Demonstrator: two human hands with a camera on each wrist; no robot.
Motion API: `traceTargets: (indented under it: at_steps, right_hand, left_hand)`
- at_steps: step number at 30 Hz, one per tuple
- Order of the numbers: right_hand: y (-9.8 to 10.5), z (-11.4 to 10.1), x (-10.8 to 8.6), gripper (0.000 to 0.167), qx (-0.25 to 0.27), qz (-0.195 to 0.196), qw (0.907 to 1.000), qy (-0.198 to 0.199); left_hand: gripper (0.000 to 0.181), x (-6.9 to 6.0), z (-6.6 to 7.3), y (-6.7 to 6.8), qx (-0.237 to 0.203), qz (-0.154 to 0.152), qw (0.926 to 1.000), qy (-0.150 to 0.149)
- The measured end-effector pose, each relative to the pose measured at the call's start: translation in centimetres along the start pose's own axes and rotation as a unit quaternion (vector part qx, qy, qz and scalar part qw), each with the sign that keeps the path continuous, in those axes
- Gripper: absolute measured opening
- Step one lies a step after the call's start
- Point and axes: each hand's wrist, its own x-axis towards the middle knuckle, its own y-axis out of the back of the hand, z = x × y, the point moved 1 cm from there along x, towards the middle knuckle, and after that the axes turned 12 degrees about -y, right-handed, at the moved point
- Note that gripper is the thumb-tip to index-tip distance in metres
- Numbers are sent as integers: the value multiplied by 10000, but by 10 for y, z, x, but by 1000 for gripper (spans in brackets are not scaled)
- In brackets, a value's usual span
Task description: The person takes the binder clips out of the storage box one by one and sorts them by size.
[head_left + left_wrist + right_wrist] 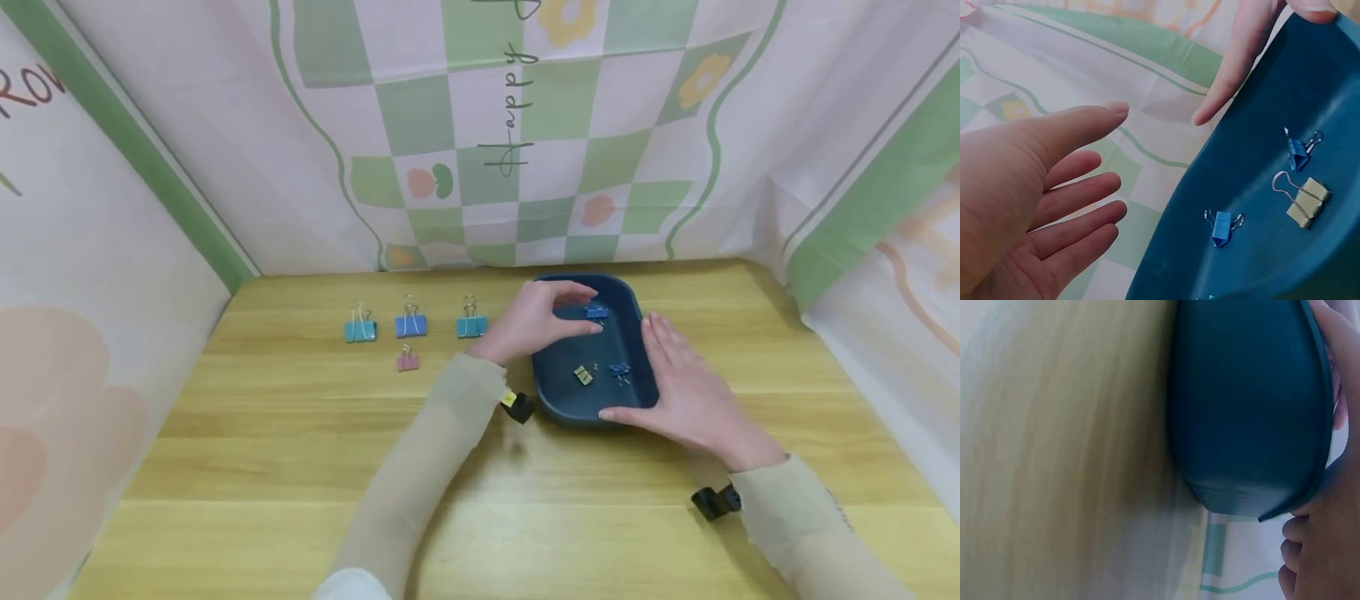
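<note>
My left hand (536, 321) is over the left side of a dark blue tray (551, 400), thumb and fingers apart; the left wrist view shows that hand (1041, 206) holding nothing. Along the tray's right side rest the straight fingers of my right hand (690, 392), its thumb at the near rim. Inside the tray lie a blue clip (596, 312), another blue clip (619, 370) and a gold clip (583, 376). In the right wrist view, the tray's outer wall (1247, 400) stands beside my right hand (1329, 550).
Left of the tray on the wooden table (262, 450) are a teal clip (361, 332), a blue clip (411, 325) and another teal clip (472, 327). A small pink clip (407, 362) lies nearer. Patterned cloth (487, 183) hangs behind the table and at both sides.
</note>
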Motion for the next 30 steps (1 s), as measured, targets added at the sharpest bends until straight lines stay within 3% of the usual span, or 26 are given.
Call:
traceTargets:
  at_steps: [13,22,30]
  right_hand:
    - [3,4,-3,131,-230,65,9997,62]
    - [1,3,-3,131,-266,68,9996,72]
    - [2,3,-4,131,-211,125,9997,54]
  left_hand:
    - [56,30,-6,1,-203,220,9995,71]
    - [53,51,-17,-9,-352,174,9983,420]
    - [52,58,-26,-20,-478,287,9956,755]
